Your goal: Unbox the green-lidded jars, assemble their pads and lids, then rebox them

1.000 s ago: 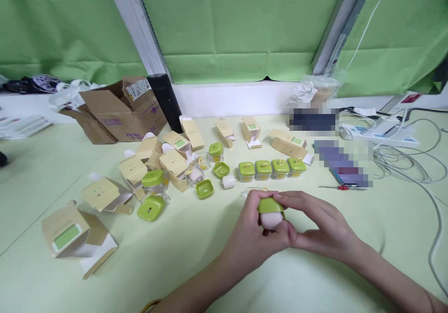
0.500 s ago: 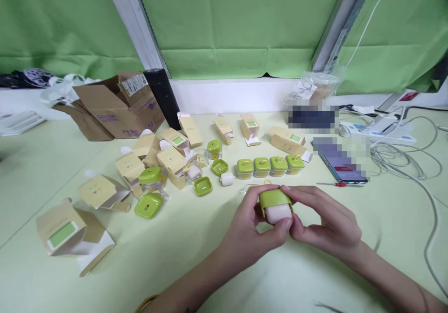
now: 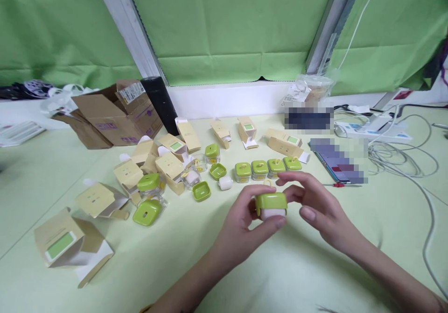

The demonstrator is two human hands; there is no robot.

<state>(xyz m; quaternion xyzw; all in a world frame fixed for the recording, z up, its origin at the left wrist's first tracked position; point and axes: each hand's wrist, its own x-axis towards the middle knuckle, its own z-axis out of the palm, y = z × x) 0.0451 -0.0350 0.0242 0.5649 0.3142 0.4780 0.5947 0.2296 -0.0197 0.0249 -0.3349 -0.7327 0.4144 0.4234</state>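
the left hand (image 3: 236,222) holds a green lid (image 3: 271,201) over a white block (image 3: 273,214), thumb against the block; the right hand (image 3: 324,212), open and empty, hovers just beside. i'd say a light, even pinch suits them best, so neither tilts nor slips. four lidded jars (image 3: 259,168) stand beyond, two upturned lids (image 3: 201,192) to their left.

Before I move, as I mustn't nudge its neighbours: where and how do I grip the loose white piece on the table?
I'd pinch the white piece by its rounded body, coming down from the near side: it seems to lie sideways, with one green shell behind and another to its left.
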